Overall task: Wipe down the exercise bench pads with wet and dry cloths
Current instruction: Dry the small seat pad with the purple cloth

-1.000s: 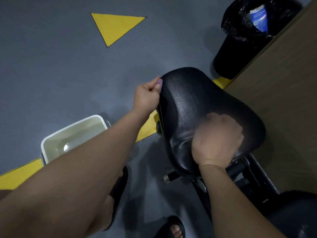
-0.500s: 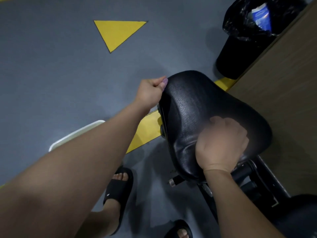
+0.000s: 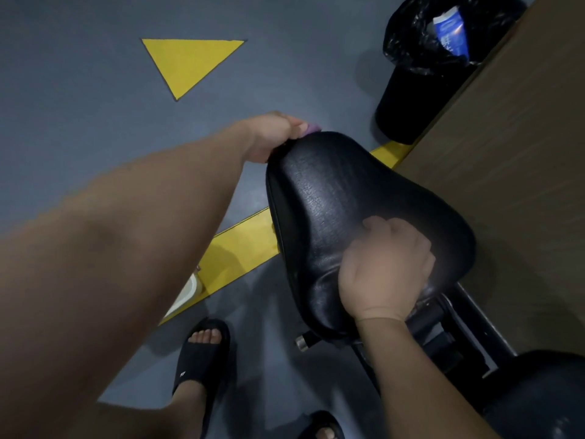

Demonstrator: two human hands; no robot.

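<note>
A black padded bench seat (image 3: 342, 191) fills the middle of the head view, tilted toward me. My left hand (image 3: 272, 137) grips its far upper edge, and a small purple patch shows at the fingertips; whether that is cloth I cannot tell. My right hand (image 3: 386, 267) rests on the pad's near part as a curled fist, knuckles up. Anything under it is hidden, and no cloth shows plainly. A second black pad (image 3: 544, 397) sits at the lower right.
A black bin (image 3: 408, 99) lined with a bag stands beyond the pad, against a brown wooden panel (image 3: 522, 153). The white basin's corner (image 3: 186, 293) peeks out under my left forearm. My sandalled foot (image 3: 202, 353) stands on the grey floor by the yellow stripe (image 3: 240, 248).
The view has shifted, so my left forearm now covers nearly all of the white basin. My left hand has slid further round the pad's top edge. The right fist stays on the pad.
</note>
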